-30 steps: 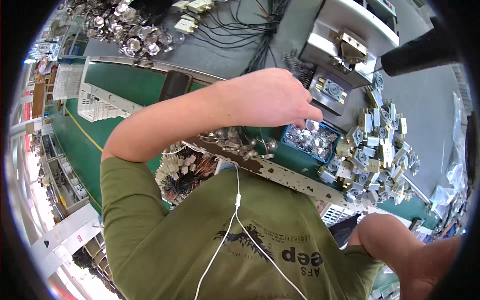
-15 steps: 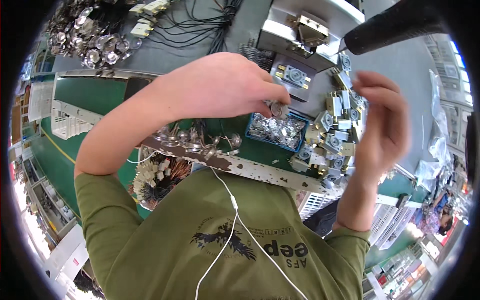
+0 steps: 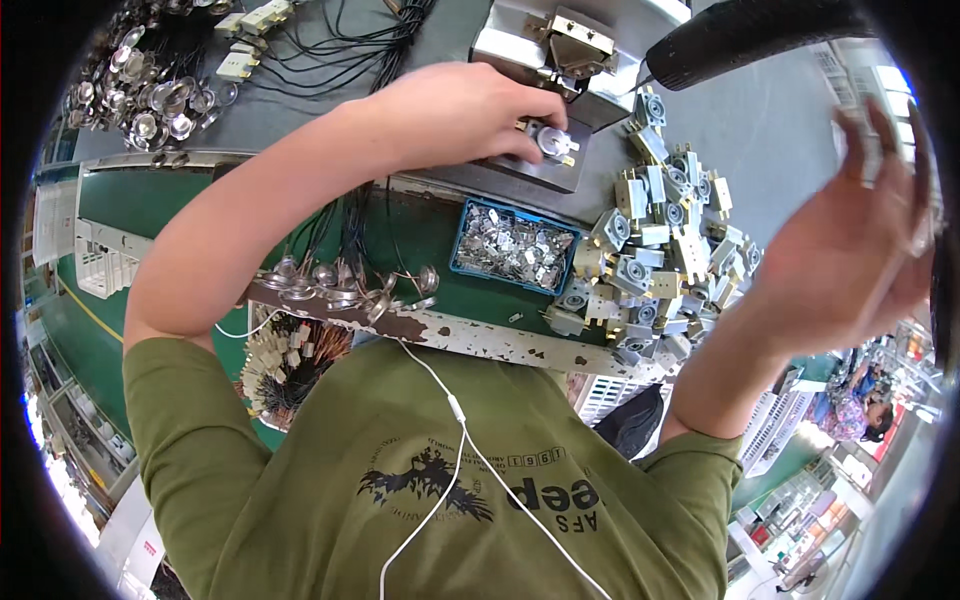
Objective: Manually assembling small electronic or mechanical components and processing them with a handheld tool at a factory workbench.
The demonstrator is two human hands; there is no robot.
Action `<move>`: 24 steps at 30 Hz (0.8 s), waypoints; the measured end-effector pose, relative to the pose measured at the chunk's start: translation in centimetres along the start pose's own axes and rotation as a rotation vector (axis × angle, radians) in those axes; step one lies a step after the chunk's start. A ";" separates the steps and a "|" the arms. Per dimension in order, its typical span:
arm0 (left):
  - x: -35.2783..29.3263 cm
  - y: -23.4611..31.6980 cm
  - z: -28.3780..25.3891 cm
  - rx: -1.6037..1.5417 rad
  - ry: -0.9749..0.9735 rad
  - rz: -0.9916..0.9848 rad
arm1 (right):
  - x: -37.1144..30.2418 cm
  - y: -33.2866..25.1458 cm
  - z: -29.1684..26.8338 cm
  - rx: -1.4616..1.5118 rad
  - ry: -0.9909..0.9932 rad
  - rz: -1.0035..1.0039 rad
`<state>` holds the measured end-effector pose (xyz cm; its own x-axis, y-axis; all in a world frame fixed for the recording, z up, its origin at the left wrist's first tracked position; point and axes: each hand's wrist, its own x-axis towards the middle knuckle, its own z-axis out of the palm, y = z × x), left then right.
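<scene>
My left hand [image 3: 470, 115] reaches over the metal fixture block [image 3: 535, 172]. Its thumb and forefinger pinch a small round metal cap [image 3: 552, 141], which sits at a grey switch-like part with brass terminals [image 3: 566, 158] on the block. Fingers partly hide that part, so I cannot tell whether the cap is seated. At the far right, my right hand [image 3: 840, 250] is raised and smeared by motion, near a dark upright edge. Whether it holds anything does not show.
A blue tray [image 3: 455, 262] of small metal pieces lies nearest me. Several grey switch-like parts [image 3: 665, 205] are heaped to its right. A black-handled tool [image 3: 755, 42] juts over the bench. Metal caps on wires [image 3: 140, 100] and black cables [image 3: 345, 60] lie left.
My left hand has carried the round metal cap away from above the blue tray to the part on the fixture block. My right hand has swung outward to the right.
</scene>
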<state>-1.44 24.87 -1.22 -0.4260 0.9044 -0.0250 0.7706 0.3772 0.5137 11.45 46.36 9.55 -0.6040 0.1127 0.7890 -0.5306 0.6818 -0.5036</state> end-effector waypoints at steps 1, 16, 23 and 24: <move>-0.3 -0.3 0.0 -0.007 -0.017 -0.030 | 0.7 0.8 -0.3 0.044 0.026 -0.028; -0.9 -0.5 0.5 0.081 0.042 0.037 | 4.2 4.8 5.4 0.209 0.244 -0.077; -0.7 -0.5 0.4 0.072 0.020 0.055 | 3.5 4.5 0.4 0.821 -0.008 0.076; -0.7 -0.5 0.4 0.069 0.018 0.059 | 3.5 4.6 0.6 0.822 -0.014 0.075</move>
<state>-1.31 24.15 -1.80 -0.3872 0.9218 0.0193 0.8252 0.3372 0.4532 6.48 49.45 9.76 -0.6593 0.1245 0.7415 -0.7515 -0.0745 -0.6556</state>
